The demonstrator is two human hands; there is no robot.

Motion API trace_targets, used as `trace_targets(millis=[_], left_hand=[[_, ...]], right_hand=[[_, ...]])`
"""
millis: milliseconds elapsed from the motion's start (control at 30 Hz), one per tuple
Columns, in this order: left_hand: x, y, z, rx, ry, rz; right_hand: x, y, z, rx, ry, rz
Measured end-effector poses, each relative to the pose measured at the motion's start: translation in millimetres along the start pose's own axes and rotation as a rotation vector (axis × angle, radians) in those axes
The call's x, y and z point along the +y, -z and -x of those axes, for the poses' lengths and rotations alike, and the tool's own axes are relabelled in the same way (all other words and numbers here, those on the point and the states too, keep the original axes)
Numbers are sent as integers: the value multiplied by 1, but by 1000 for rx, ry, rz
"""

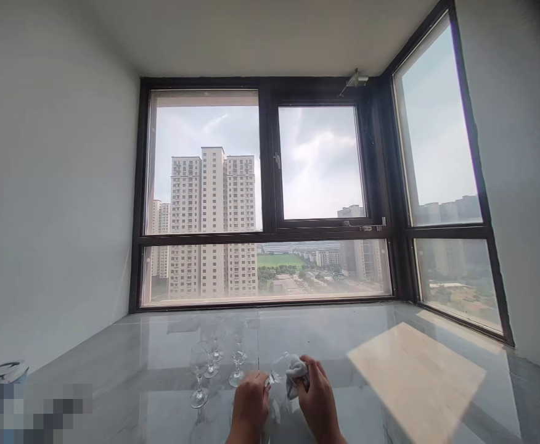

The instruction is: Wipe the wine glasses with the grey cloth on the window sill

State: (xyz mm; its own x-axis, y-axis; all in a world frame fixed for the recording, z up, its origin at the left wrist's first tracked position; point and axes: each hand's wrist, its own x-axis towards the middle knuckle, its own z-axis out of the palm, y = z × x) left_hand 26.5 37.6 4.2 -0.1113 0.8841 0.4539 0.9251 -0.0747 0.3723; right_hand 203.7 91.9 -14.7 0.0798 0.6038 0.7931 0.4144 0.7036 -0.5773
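Observation:
Low in the view, my left hand (250, 402) is closed around the foot or stem end of a clear stemmed glass (277, 369), which lies tilted toward the right. My right hand (319, 398) grips a crumpled grey cloth (296, 375) against the bowl end of that glass, so part of the bowl is hidden. To the left of my left hand, several more clear stemmed glasses stand upright in a group; the nearest is a stemmed glass (199, 394), and another stemmed glass (237, 373) is closest to my fingers.
A glossy grey marble-look sill (159, 370) spreads under the hands, with a sunlit patch on its right. Dark-framed windows (265, 237) rise behind and at the right. At the far left edge sits a partly visible container with a pale top (8, 371), beside a pixelated area.

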Motion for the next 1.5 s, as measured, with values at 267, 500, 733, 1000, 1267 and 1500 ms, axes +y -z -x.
trace_targets(millis=[267, 500, 733, 1000, 1267, 1500], left_hand=[[0, 1, 1, 92, -74, 27], [0, 5, 1, 163, -7, -51], [-5, -3, -2, 133, 58, -39], [-3, -3, -6, 16, 136, -35], [-7, -3, -7, -130, 75, 44], [-3, -1, -4, -107, -26, 98]], right_hand=[[13, -2, -5, -16, -241, -24], [6, 0, -4, -106, -260, -45], [4, 1, -4, -120, -253, -16], [5, 2, -2, -147, -256, 25], [3, 3, -3, -170, -245, 41], [-1, 6, 0, -239, -221, 47]])
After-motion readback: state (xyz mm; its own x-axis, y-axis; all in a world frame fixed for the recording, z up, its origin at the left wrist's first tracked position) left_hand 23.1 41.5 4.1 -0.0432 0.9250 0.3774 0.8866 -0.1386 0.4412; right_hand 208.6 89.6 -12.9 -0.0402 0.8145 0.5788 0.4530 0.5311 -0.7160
